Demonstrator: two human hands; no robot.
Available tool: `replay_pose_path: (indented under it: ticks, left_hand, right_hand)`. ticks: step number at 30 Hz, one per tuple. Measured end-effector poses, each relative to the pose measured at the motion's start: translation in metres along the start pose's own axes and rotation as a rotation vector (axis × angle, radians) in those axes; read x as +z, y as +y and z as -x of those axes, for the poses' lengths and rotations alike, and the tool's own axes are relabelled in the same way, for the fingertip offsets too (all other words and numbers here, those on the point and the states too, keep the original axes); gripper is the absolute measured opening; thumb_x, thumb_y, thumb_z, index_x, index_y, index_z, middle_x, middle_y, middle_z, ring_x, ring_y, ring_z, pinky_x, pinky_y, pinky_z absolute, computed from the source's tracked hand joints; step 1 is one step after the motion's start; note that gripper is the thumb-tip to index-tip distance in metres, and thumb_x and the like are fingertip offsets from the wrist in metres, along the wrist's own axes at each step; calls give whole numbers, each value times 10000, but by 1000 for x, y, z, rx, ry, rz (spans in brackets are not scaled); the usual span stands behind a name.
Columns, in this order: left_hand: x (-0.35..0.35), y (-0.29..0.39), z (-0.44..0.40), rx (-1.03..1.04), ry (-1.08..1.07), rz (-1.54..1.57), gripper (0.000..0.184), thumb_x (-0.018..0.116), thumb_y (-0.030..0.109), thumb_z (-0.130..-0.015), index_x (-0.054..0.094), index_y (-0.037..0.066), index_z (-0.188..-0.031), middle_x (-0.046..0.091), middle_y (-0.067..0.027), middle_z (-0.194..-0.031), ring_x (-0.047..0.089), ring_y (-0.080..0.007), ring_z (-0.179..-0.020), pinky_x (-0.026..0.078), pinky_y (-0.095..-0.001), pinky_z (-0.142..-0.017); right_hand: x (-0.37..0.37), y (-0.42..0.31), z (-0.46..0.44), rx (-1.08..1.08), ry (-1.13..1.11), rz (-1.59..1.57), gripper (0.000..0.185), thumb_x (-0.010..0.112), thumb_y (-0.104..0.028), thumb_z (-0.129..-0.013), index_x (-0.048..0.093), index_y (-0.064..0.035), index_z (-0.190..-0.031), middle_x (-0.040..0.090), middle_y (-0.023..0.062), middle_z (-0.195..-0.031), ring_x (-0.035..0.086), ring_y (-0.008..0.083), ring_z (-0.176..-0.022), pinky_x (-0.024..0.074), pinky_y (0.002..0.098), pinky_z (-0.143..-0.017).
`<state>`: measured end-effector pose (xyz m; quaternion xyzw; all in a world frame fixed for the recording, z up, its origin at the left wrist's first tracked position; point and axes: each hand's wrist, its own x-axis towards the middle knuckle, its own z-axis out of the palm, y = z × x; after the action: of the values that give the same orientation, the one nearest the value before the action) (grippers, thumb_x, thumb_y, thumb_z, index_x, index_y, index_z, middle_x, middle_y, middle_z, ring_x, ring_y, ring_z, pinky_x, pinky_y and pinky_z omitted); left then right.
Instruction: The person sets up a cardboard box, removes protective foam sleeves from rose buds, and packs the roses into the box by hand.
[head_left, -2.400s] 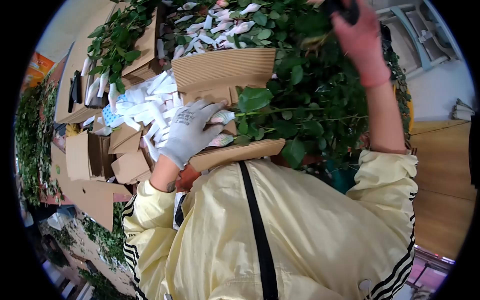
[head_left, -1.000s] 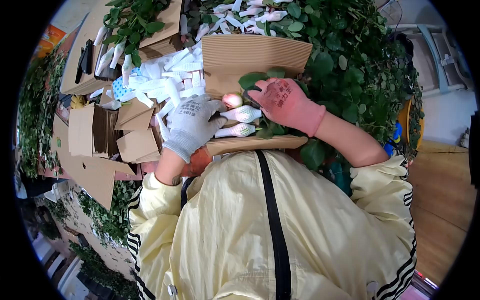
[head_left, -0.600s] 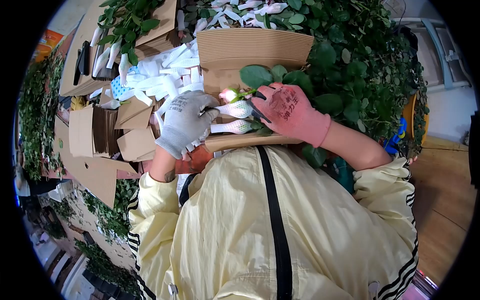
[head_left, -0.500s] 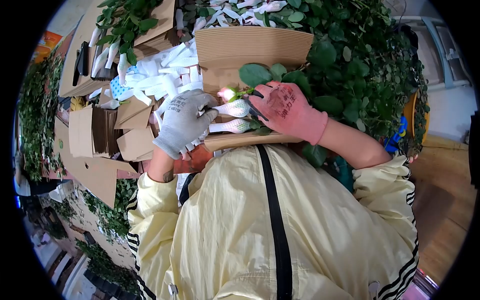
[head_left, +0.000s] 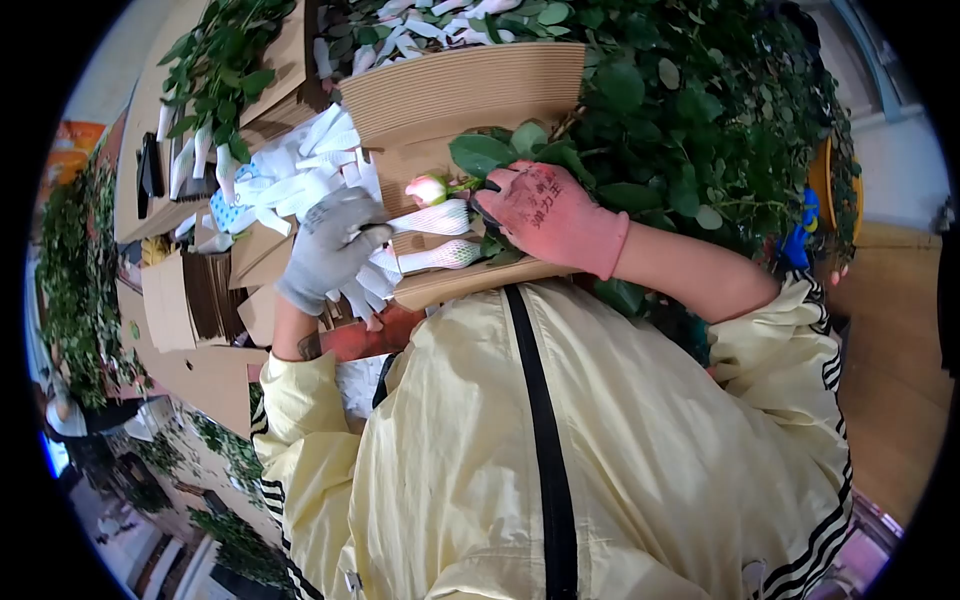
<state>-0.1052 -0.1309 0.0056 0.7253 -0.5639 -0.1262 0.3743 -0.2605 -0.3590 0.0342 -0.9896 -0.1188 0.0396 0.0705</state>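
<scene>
Hidden or unclear: the pads of the right hand (head_left: 545, 215) are turned under, so the exact grip point is not visible. The stem ends of the netted buds run beneath that hand and the foliage. The lower left of the frame is dim, its small shapes too blurred to name. The glossy black object (head_left: 150, 168) at the left of the frame cannot be identified.

Surroundings: a tan corrugated cardboard sheet (head_left: 465, 90) rises as a curved flap at upper centre; its near edge curves up next to the pale yellow jacket (head_left: 450, 420). Dense dark green rose foliage (head_left: 660, 130) fills the upper right, some leaves overlapping the cardboard. Loose white foam-net sleeves (head_left: 300, 180) lie heaped left of the flap, partly behind the left hand (head_left: 333, 245). A stack of folded brown cardboard pieces (head_left: 195, 300) sits farther left.

Buds, centre of the frame: pink-and-cream rose bud (head_left: 427, 190), bare, on a green stem; just below it, upper white-netted bud (head_left: 435, 218); lowest, lower white-netted bud (head_left: 443, 256).

Hands: left, grey glove, narrow, thumb and fingers pinching the thin net end of the upper white-netted bud. Right, pink glove with dark fingertips, fingers bent inward at the bare bud's stem; cannot tell how firmly closed
</scene>
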Motion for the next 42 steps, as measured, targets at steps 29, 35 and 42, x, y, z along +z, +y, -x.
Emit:
replay_pose_path:
  ticks: [29,35,42]
  left_hand:
    - [23,40,9,-621,-259,358,167,594,178,-864,659,33,-914,557,-40,-605,503,-95,-409,411,-232,-374]
    - [17,47,5,-702,-280,228,157,635,128,-821,649,-7,-901,613,-77,-786,581,-155,-727,466,-287,-670]
    - [4,20,29,-394,-203,222,110,588,67,-824,638,-15,-878,598,-81,-749,602,-161,-663,482,-298,-581]
  right_hand:
    - [-22,-4,19,-113,68,101,338,669,-334,-701,602,-166,-987,530,47,-1139,516,238,-1061,450,362,-854]
    - [-19,-5,8,-49,-282,30,294,652,-329,-720,609,-145,-946,609,31,-1020,564,197,-1019,447,359,-845]
    - [-11,-1,12,-123,-93,15,271,641,-305,-735,607,-122,-933,616,28,-1001,579,208,-987,452,378,-822]
